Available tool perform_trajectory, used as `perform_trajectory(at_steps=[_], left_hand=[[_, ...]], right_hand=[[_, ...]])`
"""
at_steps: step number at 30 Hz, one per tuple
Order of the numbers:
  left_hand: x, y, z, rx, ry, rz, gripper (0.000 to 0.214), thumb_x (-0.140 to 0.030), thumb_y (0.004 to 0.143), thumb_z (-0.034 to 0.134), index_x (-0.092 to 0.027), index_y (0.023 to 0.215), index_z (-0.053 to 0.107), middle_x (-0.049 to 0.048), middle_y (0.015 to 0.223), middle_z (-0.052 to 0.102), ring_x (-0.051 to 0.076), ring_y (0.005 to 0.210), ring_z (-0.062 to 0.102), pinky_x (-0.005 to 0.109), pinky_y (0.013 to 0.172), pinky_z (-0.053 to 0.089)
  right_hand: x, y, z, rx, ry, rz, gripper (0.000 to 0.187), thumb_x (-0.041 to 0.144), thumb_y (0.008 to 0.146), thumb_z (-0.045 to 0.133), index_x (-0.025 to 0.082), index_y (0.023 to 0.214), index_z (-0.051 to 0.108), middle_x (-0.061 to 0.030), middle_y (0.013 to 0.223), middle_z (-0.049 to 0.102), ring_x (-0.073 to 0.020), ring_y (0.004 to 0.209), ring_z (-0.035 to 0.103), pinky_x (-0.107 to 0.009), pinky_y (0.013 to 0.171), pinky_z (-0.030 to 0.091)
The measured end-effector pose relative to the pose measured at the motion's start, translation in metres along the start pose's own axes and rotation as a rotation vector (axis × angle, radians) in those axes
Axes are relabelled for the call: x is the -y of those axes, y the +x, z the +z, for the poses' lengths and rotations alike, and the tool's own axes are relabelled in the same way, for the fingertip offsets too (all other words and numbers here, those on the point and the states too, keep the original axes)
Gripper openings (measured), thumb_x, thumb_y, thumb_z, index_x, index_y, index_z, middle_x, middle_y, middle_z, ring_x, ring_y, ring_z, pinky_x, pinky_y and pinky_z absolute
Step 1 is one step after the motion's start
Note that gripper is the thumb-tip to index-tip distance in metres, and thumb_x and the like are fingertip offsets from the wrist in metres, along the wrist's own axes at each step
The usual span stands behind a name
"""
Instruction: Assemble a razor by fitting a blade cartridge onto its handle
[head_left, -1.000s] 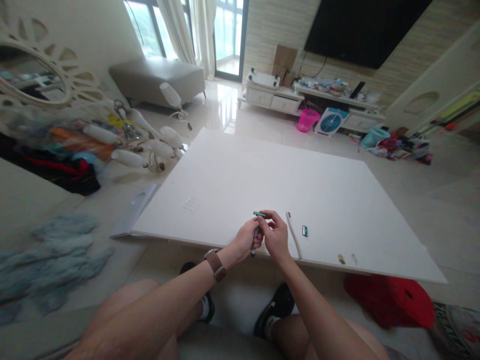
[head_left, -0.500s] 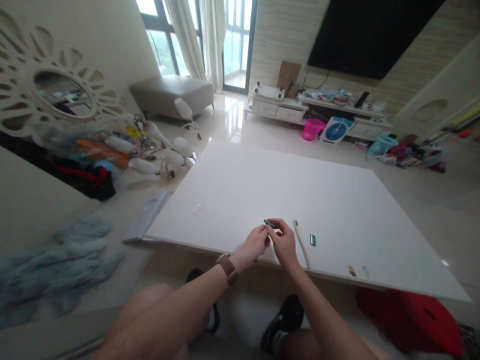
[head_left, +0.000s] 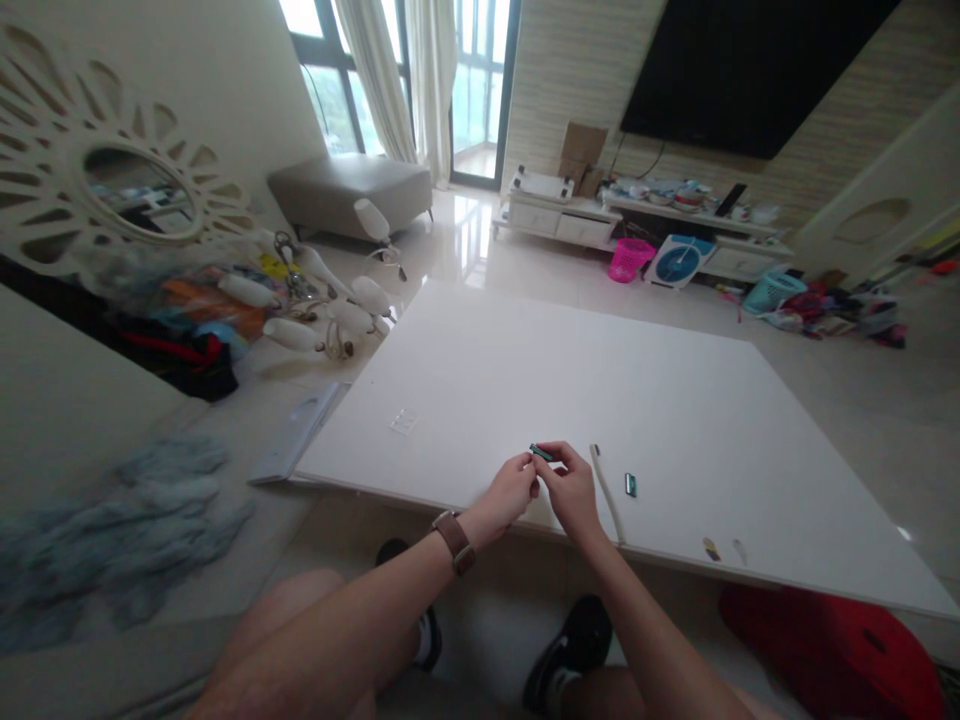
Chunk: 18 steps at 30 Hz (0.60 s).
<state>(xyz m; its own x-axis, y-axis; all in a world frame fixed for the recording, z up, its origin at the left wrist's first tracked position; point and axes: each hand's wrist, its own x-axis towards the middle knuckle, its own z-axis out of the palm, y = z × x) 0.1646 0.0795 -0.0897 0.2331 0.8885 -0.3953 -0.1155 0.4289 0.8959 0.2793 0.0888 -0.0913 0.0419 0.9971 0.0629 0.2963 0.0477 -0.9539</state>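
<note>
My left hand (head_left: 511,491) and my right hand (head_left: 574,490) meet over the near edge of a large white board (head_left: 600,400) lying on the floor. Between their fingertips they pinch a small green piece (head_left: 541,452). The left wrist wears a brown watch (head_left: 454,540). A second small green piece (head_left: 631,484) lies on the board to the right of my right hand. A thin white strip (head_left: 606,480) lies between that piece and my right hand. The tool seen earlier in my left hand is hidden now.
Two tiny parts (head_left: 711,548) lie on the board's near right edge. A chandelier with white glass shades (head_left: 315,300) and clutter sit at left, a blue rag pile (head_left: 127,520) near left, a red object (head_left: 832,640) at lower right, a TV cabinet (head_left: 637,220) far back.
The view shifted up and left, so the hands sit slightly right and lower in frame. The dark tool seen in my left hand one second ago is no longer visible.
</note>
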Motion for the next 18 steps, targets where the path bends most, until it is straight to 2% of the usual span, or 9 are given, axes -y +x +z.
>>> perform_trajectory(at_steps=[9, 13, 18], left_hand=[[0.0018, 0.0039, 0.0014, -0.049, 0.063, 0.083, 0.021, -0.030, 0.088, 0.043, -0.016, 0.093, 0.057, -0.0044, 0.057, 0.043, 0.010, 0.049, 0.033, 0.022, 0.049, 0.025], [0.0007, 0.0058, 0.0009, -0.053, 0.081, 0.097, 0.022, -0.028, 0.088, 0.042, -0.015, 0.095, 0.058, -0.0045, 0.058, 0.043, 0.010, 0.049, 0.035, 0.022, 0.049, 0.027], [-0.0004, 0.0073, -0.0010, -0.057, 0.116, 0.164, 0.019, -0.026, 0.088, 0.044, -0.014, 0.088, 0.058, -0.0030, 0.061, 0.047, 0.010, 0.053, 0.039, 0.023, 0.053, 0.030]], right_hand=[[0.0005, -0.0007, -0.0005, -0.018, -0.026, -0.010, 0.024, 0.040, 0.083, 0.068, 0.019, 0.093, 0.072, -0.0061, 0.092, 0.072, -0.0176, 0.070, 0.063, -0.028, 0.060, 0.048], [0.0022, -0.0002, 0.0000, -0.062, -0.025, -0.046, 0.021, 0.037, 0.083, 0.068, 0.020, 0.095, 0.073, -0.0052, 0.094, 0.072, -0.0180, 0.077, 0.064, -0.028, 0.064, 0.049], [0.0060, 0.0002, 0.0003, -0.071, -0.010, -0.071, 0.020, 0.035, 0.083, 0.067, 0.020, 0.095, 0.073, -0.0055, 0.096, 0.072, -0.0193, 0.085, 0.065, -0.029, 0.066, 0.049]])
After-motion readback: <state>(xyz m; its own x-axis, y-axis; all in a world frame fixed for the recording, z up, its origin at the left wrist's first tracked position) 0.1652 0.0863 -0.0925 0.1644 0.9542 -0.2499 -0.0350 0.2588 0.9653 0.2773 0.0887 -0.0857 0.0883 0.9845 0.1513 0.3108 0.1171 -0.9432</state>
